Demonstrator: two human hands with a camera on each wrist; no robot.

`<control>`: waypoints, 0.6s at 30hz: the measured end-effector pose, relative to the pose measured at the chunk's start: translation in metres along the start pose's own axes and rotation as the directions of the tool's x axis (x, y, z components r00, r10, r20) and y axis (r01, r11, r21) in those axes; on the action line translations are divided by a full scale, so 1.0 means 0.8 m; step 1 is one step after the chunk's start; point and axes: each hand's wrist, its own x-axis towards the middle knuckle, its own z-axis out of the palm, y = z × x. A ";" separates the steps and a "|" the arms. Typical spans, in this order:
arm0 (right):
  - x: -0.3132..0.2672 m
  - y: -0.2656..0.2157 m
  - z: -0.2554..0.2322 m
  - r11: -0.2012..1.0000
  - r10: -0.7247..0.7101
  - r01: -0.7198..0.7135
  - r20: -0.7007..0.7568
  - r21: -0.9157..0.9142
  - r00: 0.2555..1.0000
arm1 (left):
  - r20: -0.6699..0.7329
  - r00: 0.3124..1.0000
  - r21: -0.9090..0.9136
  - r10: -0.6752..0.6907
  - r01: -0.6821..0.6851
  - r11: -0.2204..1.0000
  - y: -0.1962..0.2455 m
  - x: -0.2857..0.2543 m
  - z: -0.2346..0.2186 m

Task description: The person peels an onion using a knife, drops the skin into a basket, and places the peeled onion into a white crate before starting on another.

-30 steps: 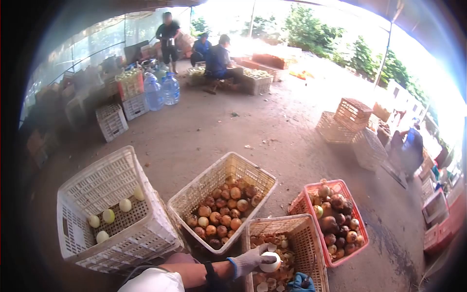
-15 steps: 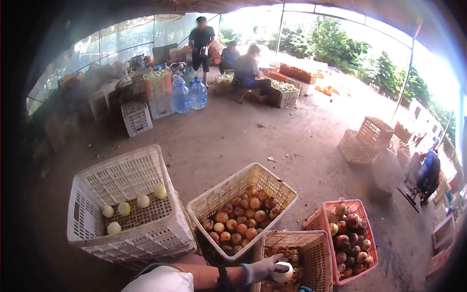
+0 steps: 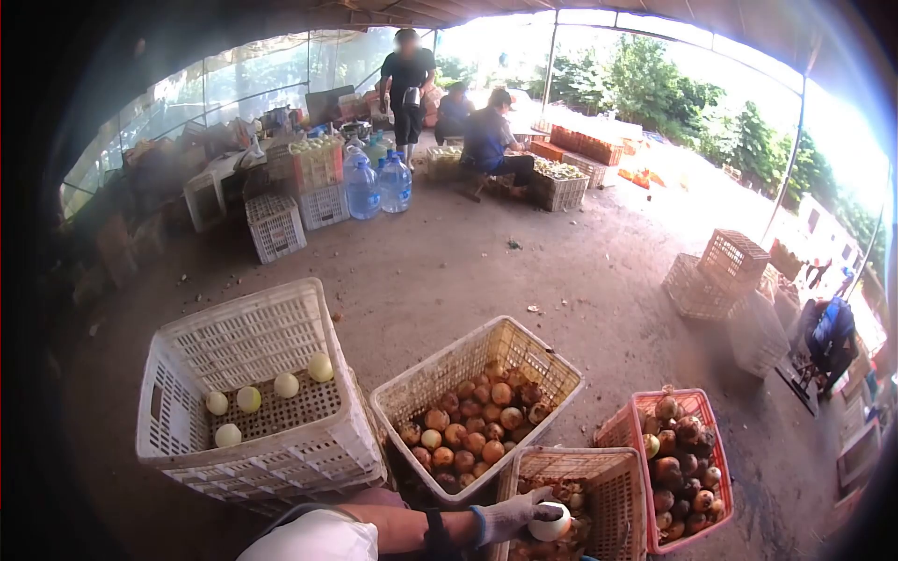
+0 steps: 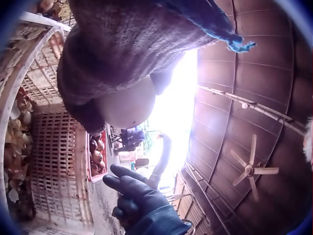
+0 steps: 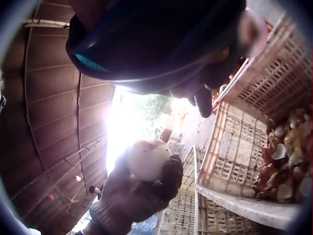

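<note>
A pale peeled onion (image 3: 550, 524) is gripped by my left hand (image 3: 513, 516) in its grey glove, over the crate of skins (image 3: 613, 486). In the left wrist view, the same onion (image 4: 128, 106) shows below the gloved left hand (image 4: 127, 46). My right hand (image 4: 149, 203) wears a blue glove, two fingers extended and others bent; a pale curved thing (image 4: 165, 154) is beside them, and whether it is held I cannot tell. The right wrist view has the dark right glove (image 5: 161, 44) above the onion (image 5: 147, 160) and left hand (image 5: 137, 196).
A white crate (image 3: 253, 313) at left holds several peeled onions. Unpeeled onions fill a middle crate (image 3: 543, 351) and a red crate (image 3: 613, 430). Farther back are water jugs (image 3: 395, 187), stacked crates (image 3: 732, 257), a standing person (image 3: 408, 84) and seated people.
The head view has shifted, so the crates appear farther right and lower. My left hand still grips the onion. My right hand has nearly left the bottom of the head view.
</note>
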 end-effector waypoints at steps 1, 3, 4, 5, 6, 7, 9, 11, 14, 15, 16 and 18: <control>0.000 -0.002 0.001 1.000 -0.001 0.001 0.001 0.004 1.000 | 0.001 1.000 0.009 0.007 -0.007 1.000 0.001 0.000 0.001; -0.002 -0.002 0.002 1.000 0.004 -0.004 0.000 0.015 1.000 | 0.030 0.999 0.034 -0.017 0.016 0.999 0.006 0.000 0.001; -0.003 -0.003 0.002 1.000 0.006 -0.006 0.002 0.017 1.000 | 0.041 0.999 0.045 -0.031 0.029 0.999 0.006 -0.003 0.000; -0.003 -0.003 0.002 1.000 0.008 -0.008 0.002 0.019 1.000 | 0.019 0.999 0.028 -0.033 0.032 0.999 0.006 -0.005 0.001; -0.005 -0.003 0.002 1.000 0.009 -0.009 0.004 0.026 1.000 | -0.002 0.999 0.014 -0.035 0.035 0.999 0.006 -0.007 0.003; -0.006 -0.004 0.002 0.999 0.013 -0.013 0.003 0.031 1.000 | -0.021 0.999 0.000 -0.036 0.036 0.999 0.007 -0.009 0.005; -0.009 -0.005 0.001 0.999 0.015 -0.015 0.005 0.044 1.000 | -0.004 0.999 0.039 -0.041 0.041 0.998 0.009 -0.014 0.008; -0.013 -0.006 0.000 0.998 0.018 -0.018 0.008 0.057 1.000 | -0.003 0.999 0.037 -0.036 0.037 0.999 0.007 -0.013 0.008; -0.020 -0.008 0.000 0.997 0.022 -0.023 0.011 0.080 1.000 | -0.019 0.999 0.006 -0.033 0.033 0.999 -0.004 -0.004 0.005; -0.022 -0.008 0.001 0.996 0.022 -0.023 0.011 0.088 1.000 | -0.015 0.999 0.022 -0.042 0.043 0.999 -0.003 -0.006 0.005; -0.024 -0.009 0.001 0.994 0.028 -0.029 0.011 0.102 1.000 | -0.011 0.999 0.037 -0.049 0.050 0.998 -0.001 -0.007 0.005; -0.032 -0.013 0.000 0.992 0.036 -0.037 0.014 0.124 0.999 | 0.002 1.000 0.027 -0.029 0.029 0.999 0.002 -0.012 0.009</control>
